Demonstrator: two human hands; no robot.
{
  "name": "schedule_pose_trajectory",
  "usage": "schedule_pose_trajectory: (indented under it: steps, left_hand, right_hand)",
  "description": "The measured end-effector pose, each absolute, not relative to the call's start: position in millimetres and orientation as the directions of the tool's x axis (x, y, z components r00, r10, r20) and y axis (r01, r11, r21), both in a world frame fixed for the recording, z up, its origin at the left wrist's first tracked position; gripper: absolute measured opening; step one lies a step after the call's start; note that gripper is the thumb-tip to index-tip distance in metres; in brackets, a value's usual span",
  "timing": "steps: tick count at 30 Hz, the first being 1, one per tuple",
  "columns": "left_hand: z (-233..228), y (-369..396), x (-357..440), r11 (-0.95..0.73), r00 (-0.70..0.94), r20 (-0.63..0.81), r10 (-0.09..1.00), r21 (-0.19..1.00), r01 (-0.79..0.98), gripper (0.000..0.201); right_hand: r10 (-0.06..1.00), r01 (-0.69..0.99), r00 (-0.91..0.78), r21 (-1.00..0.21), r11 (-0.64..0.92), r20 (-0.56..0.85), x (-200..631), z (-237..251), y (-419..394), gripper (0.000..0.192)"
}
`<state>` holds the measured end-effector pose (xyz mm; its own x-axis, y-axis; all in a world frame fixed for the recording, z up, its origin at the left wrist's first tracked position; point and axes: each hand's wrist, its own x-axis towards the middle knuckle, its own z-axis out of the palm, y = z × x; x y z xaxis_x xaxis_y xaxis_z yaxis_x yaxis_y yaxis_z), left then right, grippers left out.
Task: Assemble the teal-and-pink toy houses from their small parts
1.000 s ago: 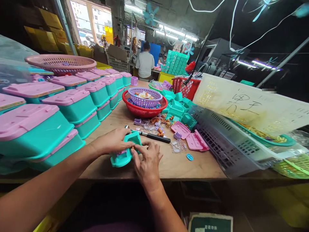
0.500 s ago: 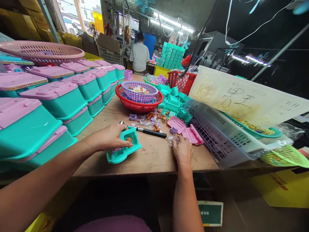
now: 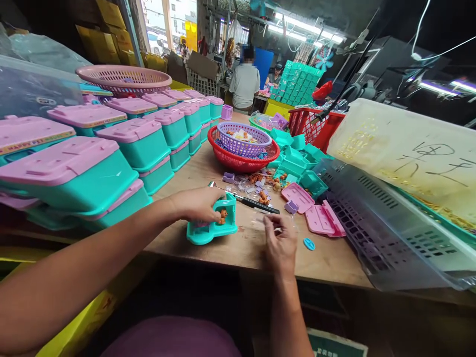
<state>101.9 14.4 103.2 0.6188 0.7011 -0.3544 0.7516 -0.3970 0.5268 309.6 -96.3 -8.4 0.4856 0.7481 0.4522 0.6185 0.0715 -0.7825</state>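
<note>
- The left hand (image 3: pixel 197 204), left of the frame's centre, gripped a teal case (image 3: pixel 203 238) from above, its fingers over the far side and its thumb reaching across the open front.
- The case sat at lower centre on the wooden table (image 3: pixel 245 247), and a small orange figure (image 3: pixel 223 215) stood inside it, close by the thumb tip.
- The right hand (image 3: pixel 283 244), right of the case and apart from it, had its fingers curled, with thumb and forefinger only narrowly parted; blur hid whether they held anything.
- Blurred clear plastic (image 3: pixel 258 218) showed just beside those fingertips.
- A black-handled tool (image 3: pixel 256 204) lay behind both hands, near the middle of the frame.
- Right of centre lay two pink lids (image 3: pixel 324 219) and a small purple piece (image 3: pixel 291 207).
- A blue oval (image 3: pixel 309 244) rested near the right hand, at lower right.
</note>
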Motion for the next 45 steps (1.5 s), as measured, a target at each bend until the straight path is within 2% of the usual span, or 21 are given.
schedule_pose_trajectory:
  steps: [2,6,8,11,14,17,19,21,24,26,28,30,32,35,37,38,41,45]
  left_hand:
    - [105,13,101,-0.403,0.623,-0.370,0.689,0.519,0.754,0.025]
    - [111,10,103,-0.458,0.667,-0.394,0.633,0.503,0.733,0.031]
    - [112,8,105,-0.463,0.632,-0.423,0.650,0.438,0.770,0.030]
    - [113,6,109,-0.457,0.587,-0.435,0.683,0.371,0.808,0.021]
    - [114,4,110,-0.459,0.600,-0.456,0.657,0.390,0.798,0.018]
    - [116,2,108,-0.450,0.604,-0.465,0.647,0.408,0.795,0.019]
    - [117,2,107,-0.464,0.617,-0.456,0.642,0.410,0.785,0.020]
    - [117,4,106,-0.493,0.643,-0.443,0.625,0.415,0.765,0.021]
    - [113,6,106,-0.510,0.654,-0.434,0.620,0.410,0.756,0.030]
    - [108,7,107,-0.489,0.623,-0.441,0.646,0.388,0.782,0.030]
    - [105,7,107,-0.472,0.596,-0.447,0.668,0.365,0.803,0.027]
    - [105,7,107,-0.479,0.594,-0.440,0.674,0.352,0.804,0.024]
    - [106,6,107,-0.492,0.604,-0.426,0.674,0.352,0.796,0.021]
    - [109,5,108,-0.483,0.606,-0.424,0.673,0.368,0.794,0.019]
    - [111,5,108,-0.475,0.603,-0.428,0.673,0.375,0.796,0.020]
    - [111,5,109,-0.475,0.604,-0.424,0.675,0.377,0.795,0.020]
    - [112,5,110,-0.490,0.611,-0.384,0.692,0.371,0.789,0.019]
    - [111,5,110,-0.522,0.619,-0.344,0.706,0.340,0.783,0.022]
  right_hand:
    - [0.813,0.605,0.430,-0.793,0.063,0.392,296,-17,-93,0.021]
    - [0.845,0.622,0.416,-0.783,0.006,0.336,294,-24,-90,0.014]
    - [0.858,0.632,0.396,-0.775,0.003,0.326,297,-23,-90,0.020]
    - [0.877,0.687,0.334,-0.726,0.026,0.347,300,-20,-91,0.019]
    - [0.891,0.702,0.311,-0.712,0.019,0.331,306,-13,-94,0.023]
    - [0.913,0.721,0.319,-0.691,-0.060,0.253,315,1,-96,0.025]
    - [0.934,0.793,0.302,-0.593,-0.137,0.189,322,13,-94,0.022]
    - [0.954,0.887,0.270,-0.420,-0.194,0.130,324,25,-89,0.018]
    - [0.979,0.966,0.195,-0.188,-0.180,0.060,320,35,-77,0.013]
    - [0.990,0.985,0.141,-0.106,-0.139,0.017,315,35,-70,0.013]
    - [0.993,0.990,0.120,-0.076,-0.120,-0.010,312,30,-67,0.012]
    - [0.990,0.984,0.138,-0.110,-0.138,-0.008,313,23,-69,0.011]
    - [0.985,0.964,0.171,-0.211,-0.161,0.031,318,16,-74,0.012]
    - [0.967,0.842,0.201,-0.532,-0.089,0.155,318,9,-85,0.019]
    - [0.929,0.643,0.272,-0.765,0.019,0.252,307,7,-91,0.026]
    - [0.903,0.530,0.324,-0.845,0.074,0.282,299,6,-93,0.028]
    - [0.849,0.317,0.423,-0.929,0.189,0.317,268,2,-95,0.030]
    - [0.844,0.328,0.407,-0.918,0.222,0.350,244,-7,-88,0.028]
